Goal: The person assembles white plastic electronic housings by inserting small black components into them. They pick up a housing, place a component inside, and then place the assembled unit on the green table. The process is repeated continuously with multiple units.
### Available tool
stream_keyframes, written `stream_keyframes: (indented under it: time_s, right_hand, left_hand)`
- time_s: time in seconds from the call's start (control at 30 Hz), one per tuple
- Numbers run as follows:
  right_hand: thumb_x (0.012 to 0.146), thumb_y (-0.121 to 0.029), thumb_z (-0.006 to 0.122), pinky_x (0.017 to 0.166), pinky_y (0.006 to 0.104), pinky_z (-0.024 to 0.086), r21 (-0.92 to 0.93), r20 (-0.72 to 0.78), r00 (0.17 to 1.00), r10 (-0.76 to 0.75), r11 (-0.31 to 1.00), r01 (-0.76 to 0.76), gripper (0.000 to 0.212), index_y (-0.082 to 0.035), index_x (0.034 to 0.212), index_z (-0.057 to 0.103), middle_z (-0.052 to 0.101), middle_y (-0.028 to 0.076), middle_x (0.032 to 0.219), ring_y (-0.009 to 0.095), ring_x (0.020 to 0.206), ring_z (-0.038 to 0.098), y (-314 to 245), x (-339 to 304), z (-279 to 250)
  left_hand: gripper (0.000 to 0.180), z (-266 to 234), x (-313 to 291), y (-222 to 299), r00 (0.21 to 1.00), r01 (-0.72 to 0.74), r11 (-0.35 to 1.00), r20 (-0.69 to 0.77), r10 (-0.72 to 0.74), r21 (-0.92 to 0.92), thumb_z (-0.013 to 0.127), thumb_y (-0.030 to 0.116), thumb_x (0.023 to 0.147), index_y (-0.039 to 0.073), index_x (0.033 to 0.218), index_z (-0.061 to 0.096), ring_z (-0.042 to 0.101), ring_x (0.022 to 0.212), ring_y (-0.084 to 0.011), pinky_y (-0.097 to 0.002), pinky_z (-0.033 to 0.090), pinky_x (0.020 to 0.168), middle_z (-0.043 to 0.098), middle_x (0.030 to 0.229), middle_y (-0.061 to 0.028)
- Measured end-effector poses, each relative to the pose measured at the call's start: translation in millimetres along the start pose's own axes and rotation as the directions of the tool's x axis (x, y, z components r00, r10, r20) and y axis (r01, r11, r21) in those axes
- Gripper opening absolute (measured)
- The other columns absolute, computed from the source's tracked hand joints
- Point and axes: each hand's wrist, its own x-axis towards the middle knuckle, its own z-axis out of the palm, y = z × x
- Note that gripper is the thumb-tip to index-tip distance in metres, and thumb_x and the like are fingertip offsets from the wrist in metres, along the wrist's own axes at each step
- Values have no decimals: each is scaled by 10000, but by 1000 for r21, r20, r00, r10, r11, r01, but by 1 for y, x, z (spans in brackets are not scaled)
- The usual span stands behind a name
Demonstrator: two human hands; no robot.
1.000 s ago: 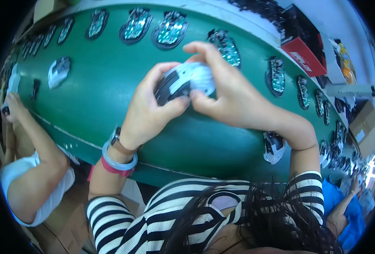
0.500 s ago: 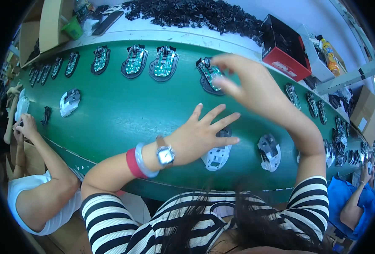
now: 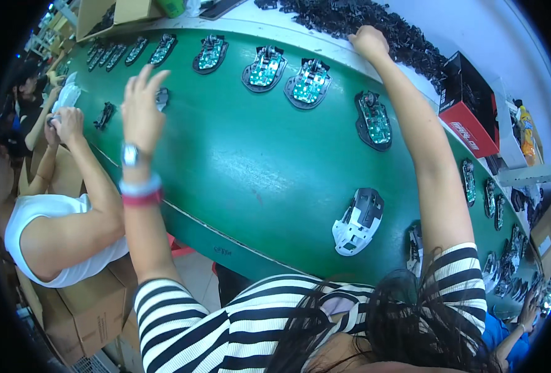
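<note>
My left hand [image 3: 142, 115] is stretched out over the left part of the green bench, its fingers extended and holding nothing. Just beyond it a grey-and-white mouse shell [image 3: 162, 99] shows, mostly hidden by the hand. Far across, my right hand [image 3: 370, 44] is at the near edge of a heap of small black plastic parts [image 3: 406, 38]. Its fingers are curled closed, and what they hold, if anything, is hidden. Mouse bases with green circuit boards stand in a row, among them one [image 3: 373, 121] below my right forearm. Another mouse shell [image 3: 358, 222] lies near me.
A red-and-black box [image 3: 468, 118] stands at the back right beside a yellow bottle [image 3: 526, 133]. More circuit-board bases [image 3: 265, 69] line the far side. On the left a co-worker's hands [image 3: 69, 124] work at the bench; a small black part [image 3: 104, 115] lies nearby.
My left hand has swung left from above the near mouse shell towards the far-left one. The right hand has moved from the circuit-board base out to the black heap. The view has turned left.
</note>
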Motion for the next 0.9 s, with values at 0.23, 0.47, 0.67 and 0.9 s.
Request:
stream_keyframes:
  time_s: [0.23, 0.47, 0.67, 0.9]
  right_hand:
    - [832, -375, 676, 927, 451, 506, 156, -18, 996, 92, 984, -88, 355, -103, 1054, 729, 694, 164, 1137, 343, 1074, 659, 2, -6, 3]
    - [818, -90, 728, 712, 261, 530, 620, -31, 979, -204, 764, 179, 134, -21, 929, 699, 706, 48, 849, 115, 752, 657, 9, -125, -91]
    - [739, -21, 769, 820, 326, 534, 524, -390, 620, -681, 390, 757, 199, -40, 929, 715, 703, 94, 958, 224, 911, 668, -61, -263, -137]
    - [687, -82, 789, 975, 447, 436, 244, -360, 584, -728, 531, 811, 196, -90, 867, 712, 572, 123, 1252, 348, 1197, 503, -61, -268, -119]
  left_hand:
    - [784, 33, -9, -54, 864, 280, 956, 457, -211, -87, 712, 19, 729, 187, 1445, 437, 537, 1186, -411, -415, 473, 990, 498, 1346, -202]
    - [724, -51, -57, 53, 888, 456, -76, 447, 107, -887, 660, 123, 848, 19, 1490, 343, 537, 1198, -187, -341, 437, 1008, 521, 1341, -121]
    - [620, -46, -36, 132, 774, 632, -581, 439, 455, -513, 413, 346, 967, 0, 1478, 346, 609, 1020, -159, -298, 512, 827, 610, 1198, -88]
    - [562, -48, -43, 173, 827, 562, -409, 479, 293, -719, 559, 196, 934, 11, 1445, 414, 596, 942, -105, -240, 489, 801, 614, 1173, -46]
